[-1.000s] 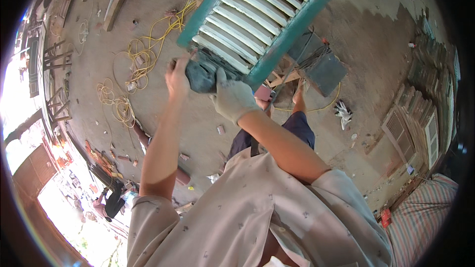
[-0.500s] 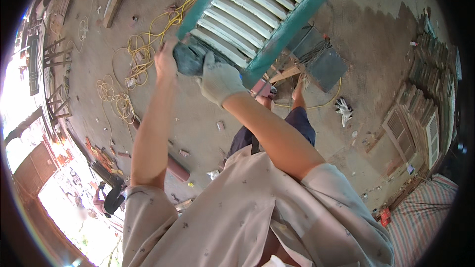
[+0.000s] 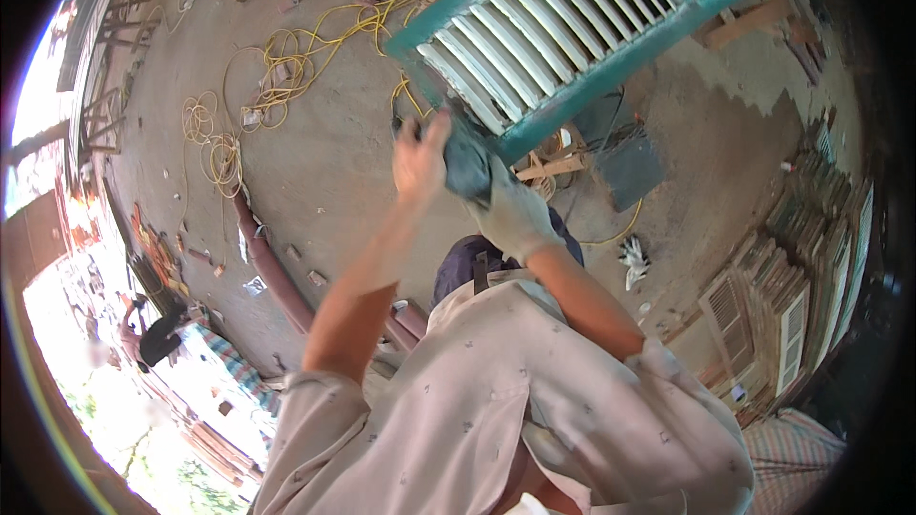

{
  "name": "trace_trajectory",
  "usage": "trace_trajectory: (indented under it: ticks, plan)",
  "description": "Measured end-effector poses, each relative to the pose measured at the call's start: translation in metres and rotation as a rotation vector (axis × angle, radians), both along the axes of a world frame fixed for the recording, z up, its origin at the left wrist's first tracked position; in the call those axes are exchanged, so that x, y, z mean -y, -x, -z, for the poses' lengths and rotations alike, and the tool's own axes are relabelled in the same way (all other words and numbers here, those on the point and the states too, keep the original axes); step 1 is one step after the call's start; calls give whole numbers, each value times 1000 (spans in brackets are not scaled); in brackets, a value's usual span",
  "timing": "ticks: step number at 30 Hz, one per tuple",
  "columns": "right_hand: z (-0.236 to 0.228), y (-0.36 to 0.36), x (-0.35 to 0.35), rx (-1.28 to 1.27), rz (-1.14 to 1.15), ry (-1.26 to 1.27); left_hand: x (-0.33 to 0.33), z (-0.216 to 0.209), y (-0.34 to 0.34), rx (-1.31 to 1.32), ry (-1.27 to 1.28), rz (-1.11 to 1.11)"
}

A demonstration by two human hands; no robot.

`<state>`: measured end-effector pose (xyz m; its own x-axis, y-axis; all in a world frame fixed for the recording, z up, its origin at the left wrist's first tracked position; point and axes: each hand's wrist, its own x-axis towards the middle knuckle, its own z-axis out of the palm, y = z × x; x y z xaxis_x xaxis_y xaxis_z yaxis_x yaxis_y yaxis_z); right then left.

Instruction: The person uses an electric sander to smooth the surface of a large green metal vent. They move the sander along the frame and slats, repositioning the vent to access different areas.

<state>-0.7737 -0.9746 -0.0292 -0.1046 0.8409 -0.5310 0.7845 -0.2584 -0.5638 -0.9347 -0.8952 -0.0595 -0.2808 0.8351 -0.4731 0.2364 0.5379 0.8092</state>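
A green-framed louvred shutter [image 3: 611, 79] with white slats extends from the centre toward the upper right. At its near end is a dark grey hand-held power tool [image 3: 466, 167], which looks like a sander and is somewhat blurred. My left hand [image 3: 420, 160], bare, is closed around the tool's left side, fingers up near the shutter's corner. On the other side, my right hand [image 3: 513, 217] in a pale work glove grips the tool's body. Whether the tool's underside touches the shutter's end rail is hidden.
Yellow cord [image 3: 286, 67] lies in loops on the floor at left. Below it runs a reddish-brown roll [image 3: 272, 267]. A dark box [image 3: 627, 175] stands under the shutter, near a loose glove [image 3: 633, 262]. Stacked shutters [image 3: 792, 324] line the right side. Another person [image 3: 143, 332] is at far left.
Both hands and the tool have moved right and closer to my body, along the shutter's near end. The view has shifted, showing more of the shutter's far part.
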Motion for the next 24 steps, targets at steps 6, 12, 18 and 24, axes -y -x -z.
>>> trace_trajectory:
  ticks: [6, 12, 18, 24]
  plan:
    - [-3, -37, 58, 60, -193, 19, 94, 3, -19, 110, -128, -114]
    - [18, -29, 56, 25, -106, -192, 59, -17, -15, 62, -199, 32]
    - [19, -8, 23, 110, -24, -156, 15, 3, 3, 163, -100, 104]
    - [19, 27, -35, 123, 104, -81, -50, 6, 16, 289, -93, 92]
